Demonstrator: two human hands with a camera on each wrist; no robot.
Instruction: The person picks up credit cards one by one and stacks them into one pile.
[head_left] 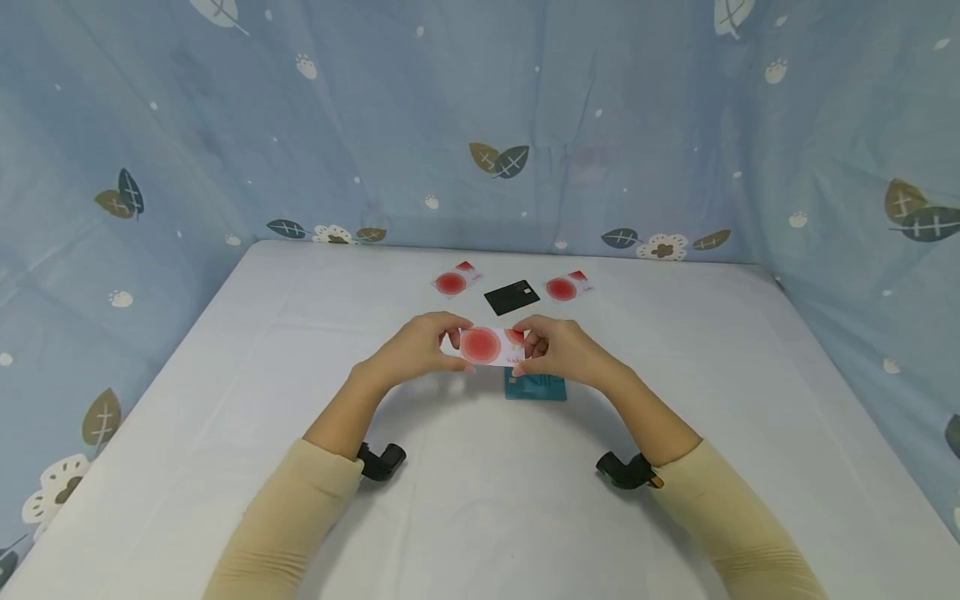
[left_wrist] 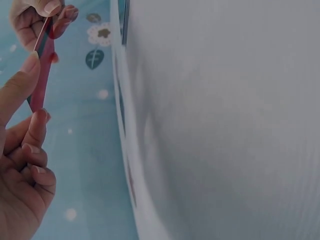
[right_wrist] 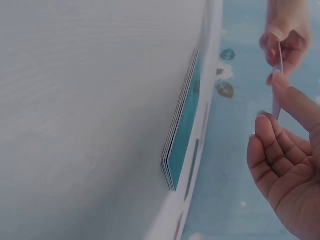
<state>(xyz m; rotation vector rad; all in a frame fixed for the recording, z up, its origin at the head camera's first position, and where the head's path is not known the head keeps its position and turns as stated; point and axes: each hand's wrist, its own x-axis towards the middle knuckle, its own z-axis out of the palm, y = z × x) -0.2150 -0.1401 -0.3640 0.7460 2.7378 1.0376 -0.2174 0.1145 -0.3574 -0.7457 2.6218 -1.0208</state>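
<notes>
Between both hands a white card (head_left: pixel 491 346) with red circles is held up above the table. My left hand (head_left: pixel 423 346) pinches its left end between thumb and fingers, and my right hand (head_left: pixel 570 352) pinches the right end the same way. In the left wrist view the card (left_wrist: pixel 42 75) appears nearly edge-on. Below it, partly covered in the head view, lies a teal card (head_left: pixel 536 386). The right wrist view shows that this teal card (right_wrist: pixel 184 132) tops a small stack of cards.
Farther back on the white table (head_left: pixel 480 500) lie a black card (head_left: pixel 512 297) with a chip and two red-and-white cards, one on the left (head_left: pixel 455 281) and one on the right (head_left: pixel 567 287). A blue patterned cloth (head_left: pixel 480 92) rises behind the table.
</notes>
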